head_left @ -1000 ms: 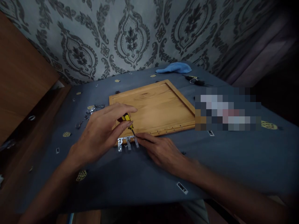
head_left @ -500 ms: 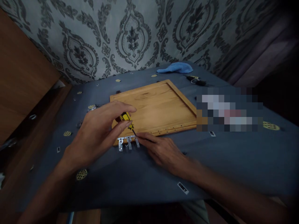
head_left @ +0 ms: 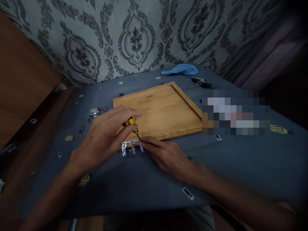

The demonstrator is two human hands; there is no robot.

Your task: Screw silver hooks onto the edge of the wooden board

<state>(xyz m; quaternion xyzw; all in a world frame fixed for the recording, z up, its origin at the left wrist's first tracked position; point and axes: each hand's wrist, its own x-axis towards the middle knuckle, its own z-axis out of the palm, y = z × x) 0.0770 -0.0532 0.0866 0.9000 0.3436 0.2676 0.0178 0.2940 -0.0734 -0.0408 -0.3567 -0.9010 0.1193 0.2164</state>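
My left hand [head_left: 103, 138] is closed round the yellow and black handle of a screwdriver [head_left: 133, 124], which points down at the near edge of a wooden board [head_left: 158, 112]. Its tip meets the rightmost of several silver metal hooks [head_left: 132, 147] lined up along that edge. From the right, my right hand [head_left: 169, 155] reaches in with its fingertips pinched together at this rightmost hook, beside the screwdriver tip. The fingertips hide any screw there. Small dark holes run along the board's near edge, right of the hooks.
Loose metal hardware [head_left: 95, 115] lies left of the board on a dark blue patterned cloth [head_left: 134, 186]. A blue rag [head_left: 181, 69] and a black-handled tool [head_left: 203, 83] rest at the back right. A pixelated patch covers something right of the board. A patterned wall stands behind.
My left hand and the screwdriver handle have shifted slightly, the handle now a little more upright and to the right. My right hand, the hooks and the board stay put.
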